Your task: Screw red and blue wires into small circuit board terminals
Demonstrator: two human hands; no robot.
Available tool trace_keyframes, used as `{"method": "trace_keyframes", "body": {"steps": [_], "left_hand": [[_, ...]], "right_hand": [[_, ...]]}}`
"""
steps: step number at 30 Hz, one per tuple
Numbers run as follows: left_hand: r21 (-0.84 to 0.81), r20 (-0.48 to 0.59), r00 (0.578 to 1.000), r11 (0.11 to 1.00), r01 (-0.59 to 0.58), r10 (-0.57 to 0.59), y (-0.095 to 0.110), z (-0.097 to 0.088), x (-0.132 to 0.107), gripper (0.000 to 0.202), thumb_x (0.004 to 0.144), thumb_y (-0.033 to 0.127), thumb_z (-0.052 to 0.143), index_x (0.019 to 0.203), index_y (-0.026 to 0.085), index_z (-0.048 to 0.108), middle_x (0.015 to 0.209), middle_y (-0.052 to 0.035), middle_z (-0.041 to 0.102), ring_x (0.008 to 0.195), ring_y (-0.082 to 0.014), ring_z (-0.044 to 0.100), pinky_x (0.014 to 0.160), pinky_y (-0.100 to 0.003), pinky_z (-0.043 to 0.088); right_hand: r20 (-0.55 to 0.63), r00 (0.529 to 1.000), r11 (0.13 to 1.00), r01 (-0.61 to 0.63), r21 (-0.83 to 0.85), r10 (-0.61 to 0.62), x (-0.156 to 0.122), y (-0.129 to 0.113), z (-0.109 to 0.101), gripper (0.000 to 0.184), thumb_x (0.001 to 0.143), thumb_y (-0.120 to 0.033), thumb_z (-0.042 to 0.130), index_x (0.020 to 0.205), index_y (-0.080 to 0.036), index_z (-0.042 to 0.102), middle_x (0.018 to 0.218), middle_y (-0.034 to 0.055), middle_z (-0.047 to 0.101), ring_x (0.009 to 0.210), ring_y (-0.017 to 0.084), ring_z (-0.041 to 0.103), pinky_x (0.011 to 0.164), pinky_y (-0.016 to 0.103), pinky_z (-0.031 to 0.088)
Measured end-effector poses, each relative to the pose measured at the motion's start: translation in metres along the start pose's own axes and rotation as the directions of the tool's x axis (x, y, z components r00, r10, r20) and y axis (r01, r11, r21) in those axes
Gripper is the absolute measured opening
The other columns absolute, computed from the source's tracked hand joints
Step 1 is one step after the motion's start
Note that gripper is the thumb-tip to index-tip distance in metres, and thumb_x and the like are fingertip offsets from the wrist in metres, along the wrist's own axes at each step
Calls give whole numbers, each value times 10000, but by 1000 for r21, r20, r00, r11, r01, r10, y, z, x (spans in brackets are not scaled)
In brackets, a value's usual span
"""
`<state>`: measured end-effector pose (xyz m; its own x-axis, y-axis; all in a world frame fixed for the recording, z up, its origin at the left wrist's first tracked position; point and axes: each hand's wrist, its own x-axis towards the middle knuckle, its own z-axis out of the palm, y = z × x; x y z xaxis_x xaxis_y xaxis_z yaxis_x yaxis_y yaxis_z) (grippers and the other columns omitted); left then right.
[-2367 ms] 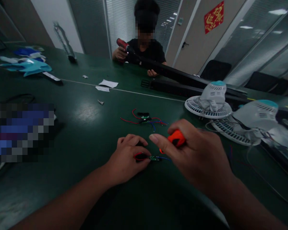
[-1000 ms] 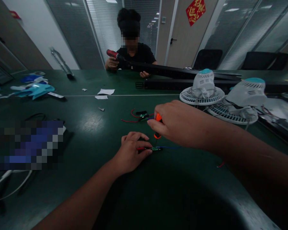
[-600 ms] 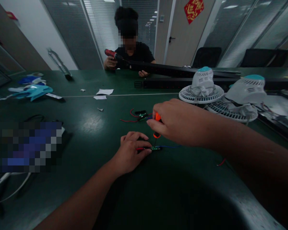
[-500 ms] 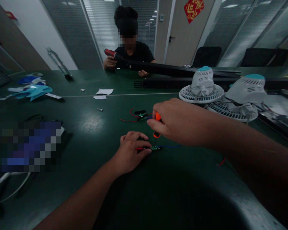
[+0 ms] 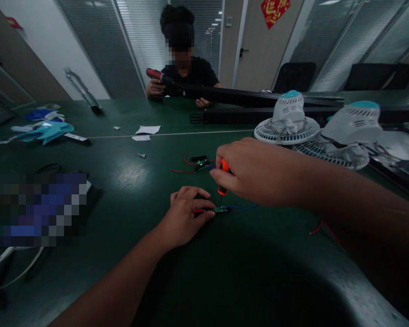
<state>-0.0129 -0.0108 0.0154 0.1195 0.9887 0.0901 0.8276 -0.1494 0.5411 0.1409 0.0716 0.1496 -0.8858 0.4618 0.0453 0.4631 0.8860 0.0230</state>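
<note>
At centre frame the left hand (image 5: pixel 184 214) pinches the left end of the board (image 5: pixel 221 210), fingers curled. The board lies flat, long axis left to right. Just above it the right hand (image 5: pixel 255 172) clenches the screwdriver (image 5: pixel 224 178), upright with its tip down on the board.

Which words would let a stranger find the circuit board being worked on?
On the dark green table, look below the right hand. The tiny green circuit board lies at the left hand's fingertips, under the orange screwdriver; a similar board farther back lies untouched.
</note>
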Motion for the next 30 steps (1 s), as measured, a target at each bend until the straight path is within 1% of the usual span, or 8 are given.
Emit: {"method": "trace_keyframes", "body": {"steps": [9,15,24,30], "left_hand": [[9,-7,1000,1000,-10,10,0,0,-1,159,825,301,622,941,301,731,1144,-33,619,1138,-299,490,946,-527,347],[15,-1,1000,1000,-15,15,0,0,0,156,831,298,619,945,301,726,1132,-24,622,1134,-285,489,941,-506,352],[21,-3,1000,1000,-9,9,0,0,-1,153,832,299,620,939,309,728,1128,-14,624,1113,-282,497,927,-489,362],[21,4,1000,1000,-6,5,1,-2,0,155,833,299,618,943,318,725,1120,-14,626,1115,-285,493,932,-498,358]], "right_hand": [[-21,1000,1000,12,0,-12,1,0,1,215,853,-234,540,710,-129,662,567,26,572,461,126,427,458,247,258],[-19,1000,1000,16,1,-16,0,1,1,213,851,-249,543,748,-128,684,600,41,605,484,138,464,464,251,269],[6,1000,1000,18,4,-18,1,0,-2,223,838,-246,539,731,-128,696,587,43,610,487,144,483,465,257,279],[17,1000,1000,17,14,-17,1,0,-1,225,840,-258,541,733,-130,692,593,43,611,490,143,484,465,255,279]]}}
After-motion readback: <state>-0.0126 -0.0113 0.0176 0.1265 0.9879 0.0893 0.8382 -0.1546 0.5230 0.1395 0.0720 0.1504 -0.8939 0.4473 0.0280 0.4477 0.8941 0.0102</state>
